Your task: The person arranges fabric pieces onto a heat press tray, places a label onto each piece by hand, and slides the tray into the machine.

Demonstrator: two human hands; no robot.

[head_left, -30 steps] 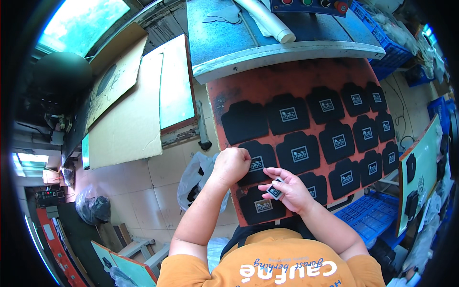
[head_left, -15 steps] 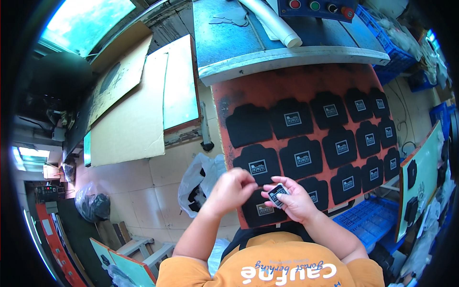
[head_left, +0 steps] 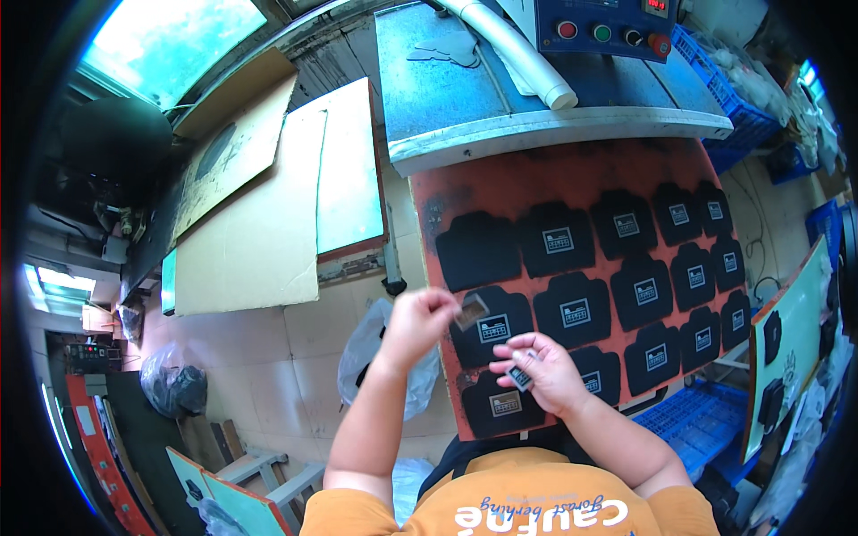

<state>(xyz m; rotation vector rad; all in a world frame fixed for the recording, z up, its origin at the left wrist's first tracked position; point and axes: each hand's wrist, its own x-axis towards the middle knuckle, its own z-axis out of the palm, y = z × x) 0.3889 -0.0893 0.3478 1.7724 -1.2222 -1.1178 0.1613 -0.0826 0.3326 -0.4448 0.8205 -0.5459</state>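
My left hand is closed in a pinch on one small rectangular label, held by its edge above a black fabric piece. My right hand is closed around a small dark label with a pale border; whether it is one or a stack I cannot tell. Both hands hover over the near left corner of a red board. Black shaped pieces lie on it in three rows, most with a pale printed rectangle in the middle. The far left black piece is plain.
Beyond the board stands a blue-topped machine bed with a white roll and a button panel. Cardboard sheets lie at left. A white plastic bag sits on the floor; a blue crate stands at right.
My left hand has moved up and away from my right hand, and a single label now shows in its fingers. The whole view has shifted slightly; my right hand still holds its label.
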